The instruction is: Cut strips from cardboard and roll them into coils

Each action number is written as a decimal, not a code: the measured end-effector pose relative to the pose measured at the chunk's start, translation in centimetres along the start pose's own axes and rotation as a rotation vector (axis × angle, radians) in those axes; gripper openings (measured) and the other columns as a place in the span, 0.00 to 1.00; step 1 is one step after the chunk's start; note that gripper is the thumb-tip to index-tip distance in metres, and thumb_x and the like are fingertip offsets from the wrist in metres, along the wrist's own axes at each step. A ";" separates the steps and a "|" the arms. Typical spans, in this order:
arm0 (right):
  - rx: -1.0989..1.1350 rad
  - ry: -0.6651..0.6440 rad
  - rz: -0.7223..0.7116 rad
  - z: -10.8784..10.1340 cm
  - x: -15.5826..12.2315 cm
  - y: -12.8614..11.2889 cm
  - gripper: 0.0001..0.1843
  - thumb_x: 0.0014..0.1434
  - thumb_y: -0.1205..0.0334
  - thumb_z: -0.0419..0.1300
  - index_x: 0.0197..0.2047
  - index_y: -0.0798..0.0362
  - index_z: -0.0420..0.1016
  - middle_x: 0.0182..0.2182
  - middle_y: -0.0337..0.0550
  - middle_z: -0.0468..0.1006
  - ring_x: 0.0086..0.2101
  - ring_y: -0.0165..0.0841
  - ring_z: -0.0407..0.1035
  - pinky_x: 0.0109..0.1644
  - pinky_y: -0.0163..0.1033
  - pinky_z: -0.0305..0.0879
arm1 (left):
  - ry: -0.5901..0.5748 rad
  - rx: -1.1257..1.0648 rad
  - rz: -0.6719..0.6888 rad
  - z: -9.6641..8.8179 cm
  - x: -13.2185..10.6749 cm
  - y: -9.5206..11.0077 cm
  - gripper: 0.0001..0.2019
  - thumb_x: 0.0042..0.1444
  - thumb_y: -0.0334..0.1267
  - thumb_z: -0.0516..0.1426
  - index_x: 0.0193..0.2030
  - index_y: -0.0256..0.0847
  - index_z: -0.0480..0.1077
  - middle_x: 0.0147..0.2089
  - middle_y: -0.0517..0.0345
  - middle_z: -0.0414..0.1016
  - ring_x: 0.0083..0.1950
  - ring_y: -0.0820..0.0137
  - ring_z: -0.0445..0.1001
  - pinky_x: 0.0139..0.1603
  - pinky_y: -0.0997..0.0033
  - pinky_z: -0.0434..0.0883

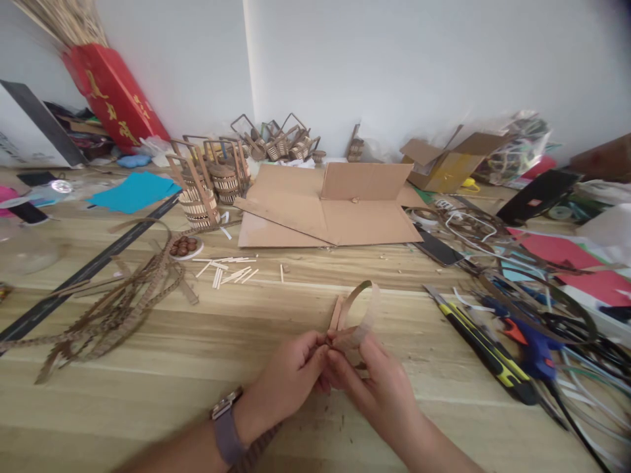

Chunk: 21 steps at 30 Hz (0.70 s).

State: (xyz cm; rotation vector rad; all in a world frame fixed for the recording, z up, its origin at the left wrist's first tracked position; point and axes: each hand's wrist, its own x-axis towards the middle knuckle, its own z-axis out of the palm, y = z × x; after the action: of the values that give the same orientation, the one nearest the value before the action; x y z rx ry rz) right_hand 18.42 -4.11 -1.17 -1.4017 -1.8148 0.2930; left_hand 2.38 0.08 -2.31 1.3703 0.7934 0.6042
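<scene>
Both my hands meet low in the middle of the view, fingertips pinched together on a thin brown cardboard strip (373,303). The strip curves up in a loop above my right hand (382,378). My left hand (290,368), with a watch on its wrist, is closed at the same spot, its fingertips touching those of the right. A short straight piece of cardboard (336,313) sticks up just beyond the fingertips. The exact point of the pinch is hidden by my fingers. Part of another corrugated strip shows beneath my left forearm.
Curled cardboard strips (123,295) lie at left, near small wooden sticks (231,270) and a dish of brown beads (183,247). Small handled buckets (197,205) and flat cardboard (369,223) stand behind. A utility knife (486,348) and blue glue gun (537,351) lie at right.
</scene>
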 end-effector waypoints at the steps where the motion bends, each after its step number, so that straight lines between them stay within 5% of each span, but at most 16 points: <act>1: 0.000 -0.002 0.007 0.0 0.0 0.0 0.07 0.63 0.59 0.55 0.40 0.49 0.74 0.34 0.44 0.82 0.33 0.34 0.78 0.32 0.35 0.74 | -0.001 0.002 0.004 0.0 0.0 0.0 0.23 0.63 0.57 0.50 0.41 0.36 0.70 0.31 0.54 0.76 0.30 0.68 0.74 0.31 0.71 0.70; 13: 0.159 0.024 0.205 -0.5 0.5 -0.3 0.09 0.63 0.56 0.53 0.35 0.50 0.70 0.28 0.43 0.82 0.29 0.34 0.78 0.28 0.33 0.72 | -0.042 0.032 0.007 0.1 -0.4 0.2 0.23 0.63 0.57 0.49 0.42 0.36 0.69 0.28 0.54 0.77 0.28 0.69 0.74 0.31 0.72 0.70; 21: 0.143 -0.011 0.131 -0.5 0.2 -0.3 0.08 0.63 0.58 0.54 0.36 0.50 0.72 0.30 0.43 0.82 0.28 0.34 0.78 0.26 0.32 0.71 | -0.035 -0.020 0.006 0.1 -0.2 -0.1 0.22 0.63 0.55 0.51 0.42 0.35 0.69 0.30 0.55 0.76 0.30 0.70 0.74 0.32 0.72 0.70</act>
State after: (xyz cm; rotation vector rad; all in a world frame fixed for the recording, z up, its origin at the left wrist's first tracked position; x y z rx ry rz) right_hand 18.54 -4.24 -0.55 -1.4222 -1.6789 0.4900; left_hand 2.28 -0.14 -2.38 1.3622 0.7536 0.5906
